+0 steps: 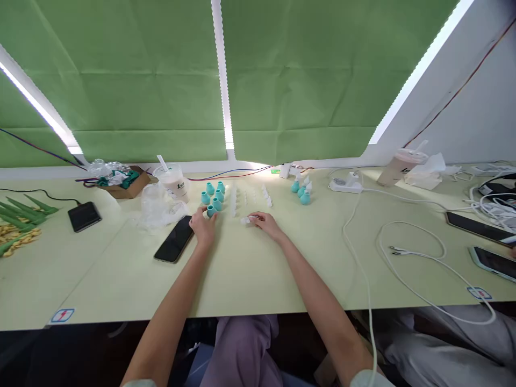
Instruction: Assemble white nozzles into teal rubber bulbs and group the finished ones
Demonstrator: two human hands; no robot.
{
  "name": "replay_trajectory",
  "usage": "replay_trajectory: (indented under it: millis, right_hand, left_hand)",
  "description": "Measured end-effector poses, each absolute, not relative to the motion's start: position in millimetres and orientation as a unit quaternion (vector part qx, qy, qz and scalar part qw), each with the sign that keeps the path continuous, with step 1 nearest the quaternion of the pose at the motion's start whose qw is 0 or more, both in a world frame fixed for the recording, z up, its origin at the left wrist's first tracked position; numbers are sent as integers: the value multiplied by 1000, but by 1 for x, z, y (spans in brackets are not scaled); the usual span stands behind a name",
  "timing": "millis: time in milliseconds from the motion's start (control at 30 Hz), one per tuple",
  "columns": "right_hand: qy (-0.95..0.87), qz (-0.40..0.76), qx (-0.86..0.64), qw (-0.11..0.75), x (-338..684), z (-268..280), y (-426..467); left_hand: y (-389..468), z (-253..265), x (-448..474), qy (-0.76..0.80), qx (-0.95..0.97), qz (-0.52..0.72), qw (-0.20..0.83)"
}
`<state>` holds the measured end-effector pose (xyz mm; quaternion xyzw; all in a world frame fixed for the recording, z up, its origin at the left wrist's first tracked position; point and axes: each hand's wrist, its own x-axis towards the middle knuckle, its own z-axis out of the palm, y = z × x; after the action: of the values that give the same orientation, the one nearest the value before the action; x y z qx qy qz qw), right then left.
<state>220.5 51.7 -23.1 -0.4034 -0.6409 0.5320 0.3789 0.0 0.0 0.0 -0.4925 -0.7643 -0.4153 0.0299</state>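
My left hand has its thumb and fingers around a small teal bottle, the nearest of a cluster of open-necked teal bottles standing on the table. My right hand pinches a small whitish, clear-looking piece just above or on the tabletop; its exact kind is too small to make out. Between and beyond the hands lie a row of clear pieces, tiny white parts and a row of white pointed tips. Further right stand several teal bottles with white tips.
A black phone lies left of my left hand, near a plastic bag and a drink cup. A white power strip and loose white cable lie to the right. A neighbour's legs show at lower right.
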Motion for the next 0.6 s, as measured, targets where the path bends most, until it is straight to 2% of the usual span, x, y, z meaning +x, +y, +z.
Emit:
replay_trajectory:
  millis: [133,333,467,600]
  right_hand:
    - [-610,557,-406,393,219,-17,50]
    - [-550,569,-385,476,227,-4,53]
    - [-564,554,-358,497,231,5,51]
    - [-578,560,-320,499,227,10,44]
  left_hand:
    - [5,14,15,-679,-574,-458,-4]
    - [17,18,49,-601,-685,-411,-18]
    - [12,10,53,-546,-739,-393,-36]
    - [6,10,53,-541,-748,-384,9]
